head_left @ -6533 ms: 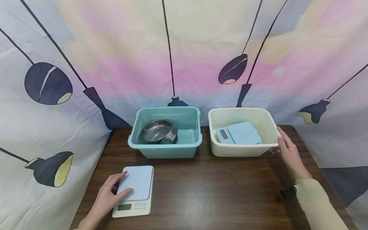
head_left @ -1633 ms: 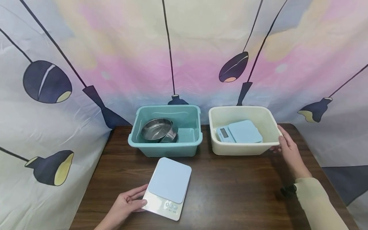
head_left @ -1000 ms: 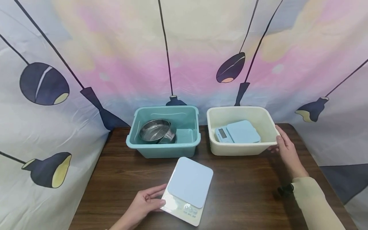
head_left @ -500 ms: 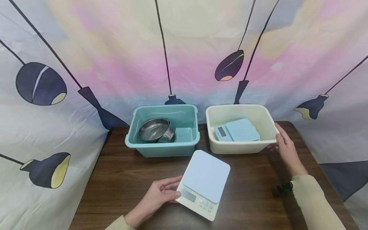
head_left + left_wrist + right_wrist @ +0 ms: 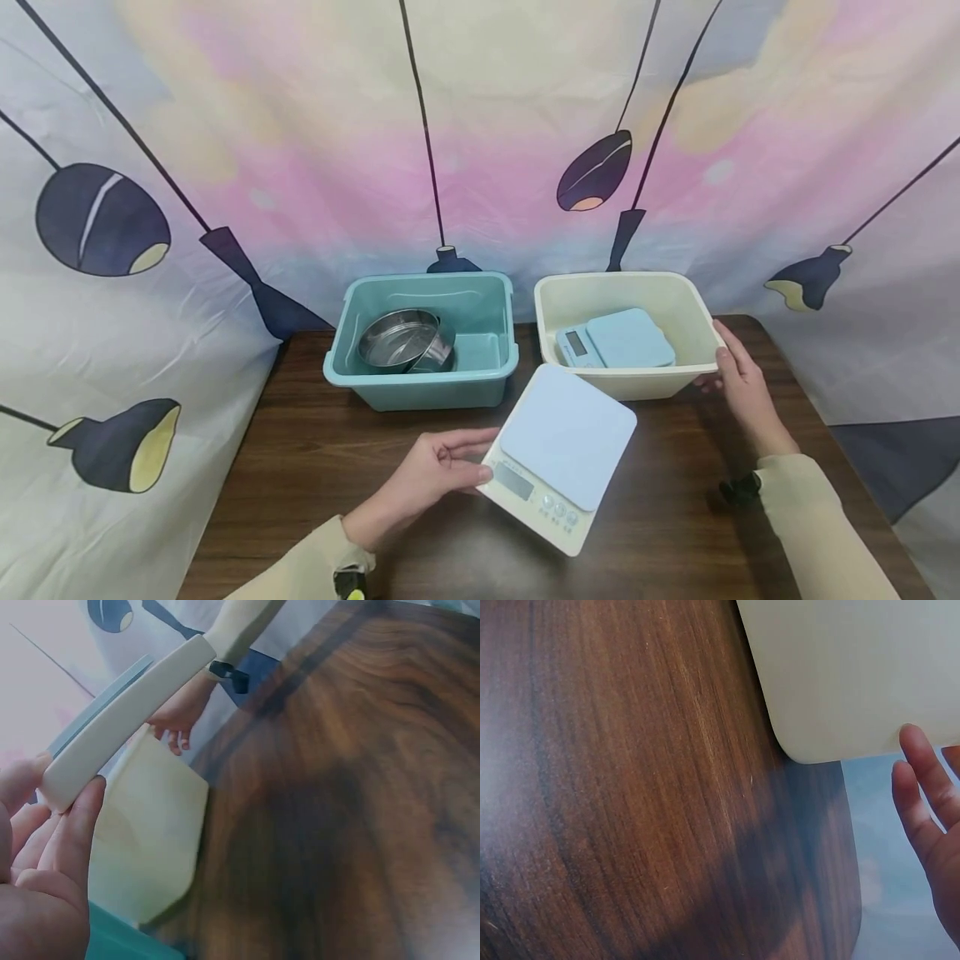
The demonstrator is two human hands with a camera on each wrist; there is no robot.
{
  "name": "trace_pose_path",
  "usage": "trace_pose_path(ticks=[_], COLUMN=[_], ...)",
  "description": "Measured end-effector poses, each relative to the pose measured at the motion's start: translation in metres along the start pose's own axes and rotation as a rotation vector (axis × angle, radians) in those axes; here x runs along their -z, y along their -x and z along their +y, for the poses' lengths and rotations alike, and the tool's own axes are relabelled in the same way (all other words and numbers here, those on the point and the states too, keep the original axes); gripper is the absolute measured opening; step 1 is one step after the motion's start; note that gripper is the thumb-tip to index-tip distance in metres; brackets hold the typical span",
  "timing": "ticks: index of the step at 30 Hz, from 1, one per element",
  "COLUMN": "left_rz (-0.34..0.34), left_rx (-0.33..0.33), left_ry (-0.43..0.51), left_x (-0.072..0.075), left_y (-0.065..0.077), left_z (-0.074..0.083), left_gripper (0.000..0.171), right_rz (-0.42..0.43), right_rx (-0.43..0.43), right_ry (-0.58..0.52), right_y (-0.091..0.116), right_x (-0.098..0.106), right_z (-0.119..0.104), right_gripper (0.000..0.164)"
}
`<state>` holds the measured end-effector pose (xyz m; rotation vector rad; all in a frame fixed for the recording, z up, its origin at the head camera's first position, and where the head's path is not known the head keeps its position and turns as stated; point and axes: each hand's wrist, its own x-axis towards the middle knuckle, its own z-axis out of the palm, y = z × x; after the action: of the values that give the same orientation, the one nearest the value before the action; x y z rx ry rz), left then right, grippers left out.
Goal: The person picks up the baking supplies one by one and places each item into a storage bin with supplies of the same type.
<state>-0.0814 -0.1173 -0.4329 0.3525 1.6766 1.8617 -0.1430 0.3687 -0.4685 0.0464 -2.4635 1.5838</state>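
My left hand [image 5: 431,475] grips a white kitchen scale [image 5: 566,437] by its display-end corner, thumb on top and fingers underneath. The scale is raised and tilted above the table, overlapping the front of a cream plastic basin [image 5: 622,383]. In the left wrist view, the scale [image 5: 124,724] shows edge-on. On the right, my right hand [image 5: 742,387] holds the basin's right rim, with its thumb at the rim and fingers against the outer wall [image 5: 855,682]. Inside that basin lies a light-blue kitchen scale [image 5: 630,337], leaning on the wall.
A teal basin [image 5: 420,392] stands left of the cream one, with a gap between them. It contains a round metal sieve [image 5: 397,337] and another shiny metal piece [image 5: 437,354]. Both basins stand at the back of the dark wooden table [image 5: 300,467], before a patterned cloth [image 5: 480,167].
The white scale lay at the left of the table; my left hand has lifted it and carried it right and forward, toward the cream basin. My right hand keeps its place on the rim.
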Motion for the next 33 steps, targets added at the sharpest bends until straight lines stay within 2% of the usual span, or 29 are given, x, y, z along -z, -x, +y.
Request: trace_pose_path(ticks=[5,10,13,17,24,33], left_rz=[0.016,0.038,0.050,0.076,0.114,0.127], left_rx=[-0.051,-0.108,-0.120,-0.140,-0.178,-0.213], left_ry=[-0.062,-0.130,-0.139,-0.141,-0.154,-0.220], left_x=[0.001,0.002,0.003,0.005,0.011,0.015], left_y=[-0.015,-0.032,-0.044,-0.064,-0.104,-0.149], left_z=[0.019,0.040,0.053,0.071,0.105,0.133], left_gripper=[0.051,0.048,0.047,0.045,0.038,0.032], right_rz=[-0.005,-0.002,-0.004,-0.009,-0.004,0.000], right_rx=[-0.006,-0.019,-0.023,-0.027,-0.039,-0.040], right_ry=[-0.012,-0.002,-0.002,-0.011,0.030,0.047], right_y=[0.003,0.003,0.002,0.003,-0.003,-0.004], right_x=[0.000,-0.001,-0.001,0.000,0.003,0.003], right_z=[-0.014,-0.013,-0.011,-0.011,0.024,0.023], right_gripper=[0.053,0.054,0.054,0.054,0.054,0.053])
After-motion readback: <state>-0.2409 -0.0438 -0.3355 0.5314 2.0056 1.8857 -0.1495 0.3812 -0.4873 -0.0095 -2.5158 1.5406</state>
